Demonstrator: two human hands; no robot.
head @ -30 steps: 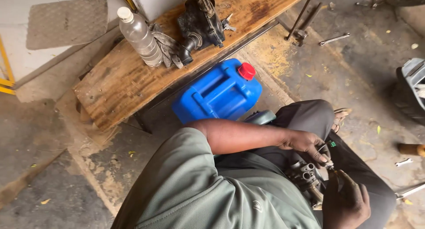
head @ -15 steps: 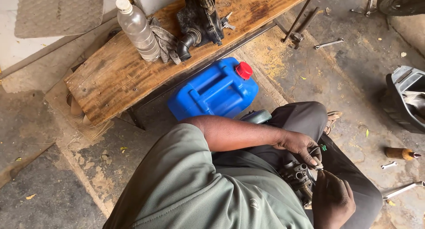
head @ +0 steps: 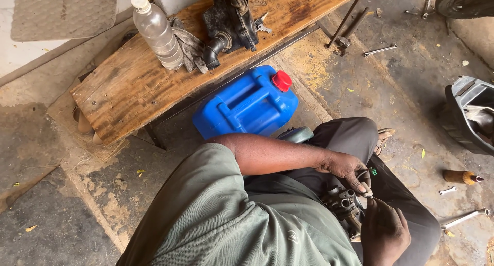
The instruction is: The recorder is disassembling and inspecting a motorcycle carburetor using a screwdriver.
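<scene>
Metal carburetor point(head: 343, 204) in lap, partly hidden | left hand point(head: 346, 168) pinching its top | right hand point(head: 383, 230) grasping it, fingers hidden | blue jerrycan point(head: 244, 104) beside wooden bench point(head: 128, 91)

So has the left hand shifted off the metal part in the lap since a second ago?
No. The left hand stays on the metal part in the lap, beside the right hand.

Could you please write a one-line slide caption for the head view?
Both hands, left hand and right hand, grip a small metal engine part on the lap beside a blue jerrycan.
</scene>
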